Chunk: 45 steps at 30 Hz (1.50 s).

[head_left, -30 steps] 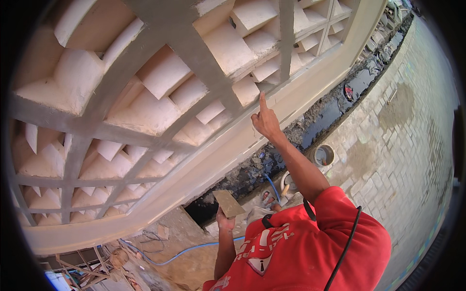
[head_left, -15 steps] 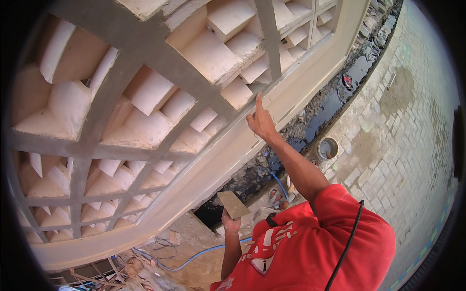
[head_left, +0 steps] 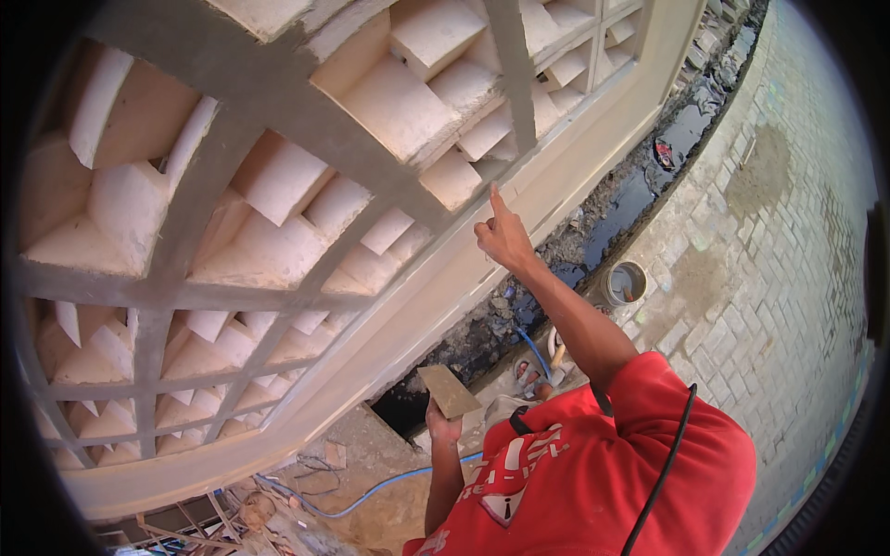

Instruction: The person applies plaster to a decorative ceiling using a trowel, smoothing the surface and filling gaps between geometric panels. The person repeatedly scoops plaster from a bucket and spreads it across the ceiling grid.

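My right hand reaches up to the lower ledge of a pale block wall, below the lattice with its grey mortar bands. Its index finger is stretched out, the tip at the ledge, the thumb apart and the other fingers curled. I see no tool in it. Lower down and to the left, my left hand grips a flat rectangular board, greyish brown, from beneath. The fingers under the board are partly hidden. Whether any mortar lies on the board, I cannot tell.
A ditch with dark water and rubble runs along the wall's foot. On the paving beside it stands a bucket with something inside. A blue hose crosses the ground at lower left, near scrap wood.
My right hand has shifted very slightly right and down along the ledge, its finger still extended. The left hand and board have barely moved.
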Motion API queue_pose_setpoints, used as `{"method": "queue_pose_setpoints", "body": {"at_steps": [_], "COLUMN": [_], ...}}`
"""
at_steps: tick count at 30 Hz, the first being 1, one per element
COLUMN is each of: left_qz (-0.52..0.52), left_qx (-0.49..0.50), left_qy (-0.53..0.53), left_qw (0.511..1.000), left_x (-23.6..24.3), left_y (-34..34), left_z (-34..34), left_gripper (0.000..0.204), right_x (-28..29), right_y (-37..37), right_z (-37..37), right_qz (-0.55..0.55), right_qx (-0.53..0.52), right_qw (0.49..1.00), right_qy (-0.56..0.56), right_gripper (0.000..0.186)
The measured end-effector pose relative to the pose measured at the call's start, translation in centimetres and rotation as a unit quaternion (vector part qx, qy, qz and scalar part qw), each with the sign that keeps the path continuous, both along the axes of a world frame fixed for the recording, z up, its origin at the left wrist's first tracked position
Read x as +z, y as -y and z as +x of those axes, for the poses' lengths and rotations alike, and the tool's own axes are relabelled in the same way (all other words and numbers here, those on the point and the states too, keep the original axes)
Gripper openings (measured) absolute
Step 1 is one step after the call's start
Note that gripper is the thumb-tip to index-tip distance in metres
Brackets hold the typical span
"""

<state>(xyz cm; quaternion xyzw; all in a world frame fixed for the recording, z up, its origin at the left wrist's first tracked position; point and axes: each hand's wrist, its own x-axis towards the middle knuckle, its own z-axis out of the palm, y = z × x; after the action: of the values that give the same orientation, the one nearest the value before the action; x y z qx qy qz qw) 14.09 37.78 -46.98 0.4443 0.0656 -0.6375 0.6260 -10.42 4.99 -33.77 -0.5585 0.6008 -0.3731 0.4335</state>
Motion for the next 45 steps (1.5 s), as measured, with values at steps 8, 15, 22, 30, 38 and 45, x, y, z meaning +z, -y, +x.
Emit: {"method": "queue_pose_setpoints", "body": {"at_steps": [8, 15, 22, 30, 38, 45], "left_qz": [-0.002, -0.007, -0.012, -0.012, -0.003, -0.007], "left_qx": [-0.013, 0.0, -0.014, -0.027, -0.01, 0.004], "left_qy": [0.009, -0.027, -0.003, 0.008, -0.002, -0.045], "left_qw": [1.0, 1.0, 1.0, 1.0, 1.0, 0.999], "left_x": [-0.3, -0.2, -0.7, -0.3, -0.3, -0.1], "left_y": [-0.4, -0.1, -0.2, 0.2, 0.0, -0.1], "left_z": [-0.1, -0.4, -0.5, -1.5, -2.0, -2.7], "left_gripper": [0.036, 0.036, 0.037, 0.037, 0.035, 0.031], "right_x": [0.8, 1.5, 0.4, 0.4, 0.2, 1.3], "right_y": [3.0, 2.8, 2.0, 2.2, 3.7, 3.5], "right_z": [-3.4, -2.7, -3.0, -4.0, -4.8, -6.0], "right_qz": [-0.069, -0.059, -0.068, -0.098, -0.035, 0.142], "right_qx": [0.003, 0.04, 0.05, 0.056, 0.097, 0.108], "right_qw": [0.965, 0.973, 0.967, 0.962, 0.994, 0.938], "right_qy": [-0.253, -0.219, -0.241, -0.249, 0.033, 0.296], "right_gripper": [0.08, 0.083, 0.08, 0.07, 0.069, 0.072]}}
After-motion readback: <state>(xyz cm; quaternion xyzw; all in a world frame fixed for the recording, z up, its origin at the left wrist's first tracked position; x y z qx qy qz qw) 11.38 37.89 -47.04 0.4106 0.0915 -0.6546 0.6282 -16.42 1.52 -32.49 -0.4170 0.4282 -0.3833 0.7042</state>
